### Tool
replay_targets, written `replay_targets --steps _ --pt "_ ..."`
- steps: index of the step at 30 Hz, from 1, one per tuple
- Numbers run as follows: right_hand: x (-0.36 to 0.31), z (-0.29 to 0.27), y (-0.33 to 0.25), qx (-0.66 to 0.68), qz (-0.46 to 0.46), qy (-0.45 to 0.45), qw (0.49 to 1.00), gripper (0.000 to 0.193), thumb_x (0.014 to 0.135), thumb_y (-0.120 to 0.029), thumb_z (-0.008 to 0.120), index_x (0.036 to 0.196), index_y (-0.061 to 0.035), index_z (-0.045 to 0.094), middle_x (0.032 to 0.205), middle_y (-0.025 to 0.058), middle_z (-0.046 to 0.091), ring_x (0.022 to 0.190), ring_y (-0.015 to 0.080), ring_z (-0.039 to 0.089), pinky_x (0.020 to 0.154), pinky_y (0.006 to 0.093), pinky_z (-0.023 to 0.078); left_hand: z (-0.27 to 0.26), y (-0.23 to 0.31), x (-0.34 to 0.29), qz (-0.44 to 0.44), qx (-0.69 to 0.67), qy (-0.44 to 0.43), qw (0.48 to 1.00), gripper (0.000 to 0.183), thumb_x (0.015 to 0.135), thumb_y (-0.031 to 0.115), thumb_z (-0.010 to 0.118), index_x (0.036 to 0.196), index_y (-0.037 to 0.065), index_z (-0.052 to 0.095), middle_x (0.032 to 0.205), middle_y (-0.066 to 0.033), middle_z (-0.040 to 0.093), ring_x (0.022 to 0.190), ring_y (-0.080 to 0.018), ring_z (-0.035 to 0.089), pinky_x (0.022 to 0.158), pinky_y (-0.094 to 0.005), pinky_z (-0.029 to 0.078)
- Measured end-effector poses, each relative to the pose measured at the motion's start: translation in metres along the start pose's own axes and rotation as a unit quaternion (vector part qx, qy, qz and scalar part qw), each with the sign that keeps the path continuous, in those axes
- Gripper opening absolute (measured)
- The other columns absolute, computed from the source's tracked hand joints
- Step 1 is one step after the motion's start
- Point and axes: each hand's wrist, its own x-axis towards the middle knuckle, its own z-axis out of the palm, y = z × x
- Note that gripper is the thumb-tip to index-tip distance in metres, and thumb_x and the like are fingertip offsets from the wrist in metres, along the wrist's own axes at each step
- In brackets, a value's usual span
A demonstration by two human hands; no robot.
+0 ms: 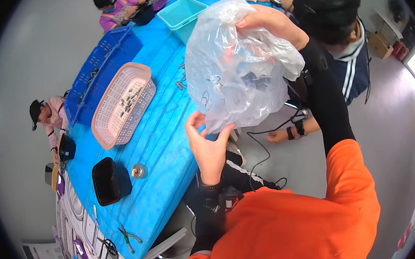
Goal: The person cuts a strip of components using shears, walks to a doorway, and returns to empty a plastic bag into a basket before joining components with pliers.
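Observation:
A crumpled, clear plastic bag (243, 84) hangs in front of me, past the right edge of the blue-covered table. My right hand (277, 27) grips its gathered upper part, fingers closed on the film. Below the bag's lower left corner, my left hand (208, 149) is raised with thumb and fingers apart, the fingertips touching or very near the film. Dark marks show on the bag's side. Small loose metal pieces (181, 85) lie on the table left of it.
On the blue table cover (169, 147) stand a pink basket (144, 83) with metal pieces, a blue crate (79, 103), a teal bin (182, 8), a black bin (118, 179), a small can (139, 171) and green-handled pliers (127, 238). A co-worker (328, 10) sits close at right.

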Motion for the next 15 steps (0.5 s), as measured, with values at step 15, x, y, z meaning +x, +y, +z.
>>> replay_targets --steps 15 --pt "-0.020 0.039 0.022 0.197 0.106 -0.067 0.972 0.056 0.092 -0.037 0.030 0.121 0.0108 0.038 0.052 0.0117 0.057 0.047 0.0164 0.058 0.047 0.0250 0.047 -0.084 -0.019 -0.040 0.015 -0.318 0.164 0.934 0.012 0.083 0.000 0.055 0.091 0.004 0.047 0.102 -0.0100 0.053 0.065 -0.0147 0.056 0.043 -0.0168 0.038"
